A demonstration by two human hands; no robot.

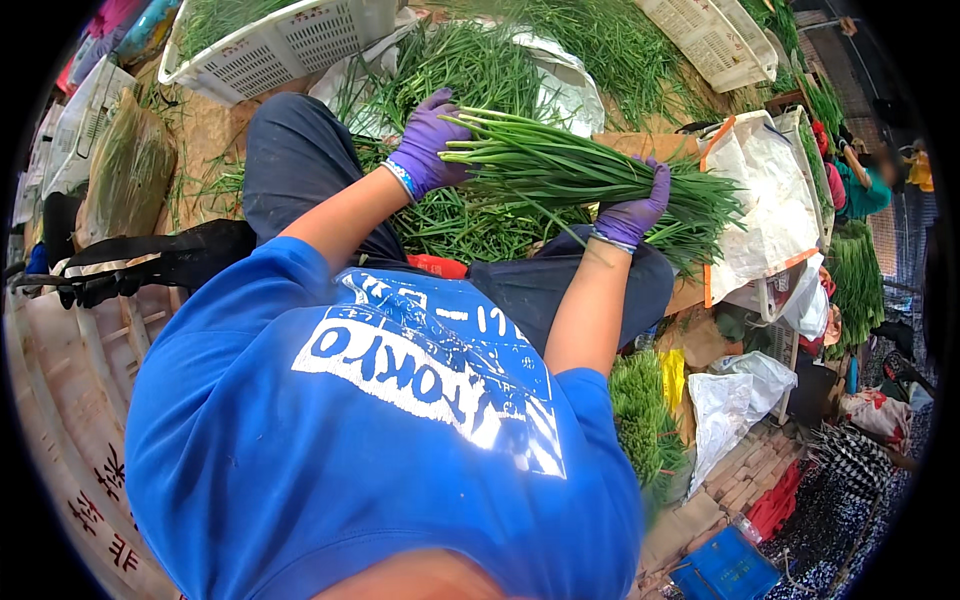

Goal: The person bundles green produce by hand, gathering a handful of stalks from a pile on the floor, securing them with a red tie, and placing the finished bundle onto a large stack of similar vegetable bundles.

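Head view, frame centre: left purple-gloved hand (425,145) and right purple-gloved hand (635,212) both clasp one gathered bundle of long green chives (570,170); loose green chive stalks (470,225) beneath seemingly remain unbundled.

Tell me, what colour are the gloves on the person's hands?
Purple on both left hand and right hand; head view.

The person wears a blue shirt (380,440) with white print and short sleeves. Both hands have purple gloves, left hand (425,145) and right hand (632,212). The wrists have thin bands. The trousers (290,160) are dark.
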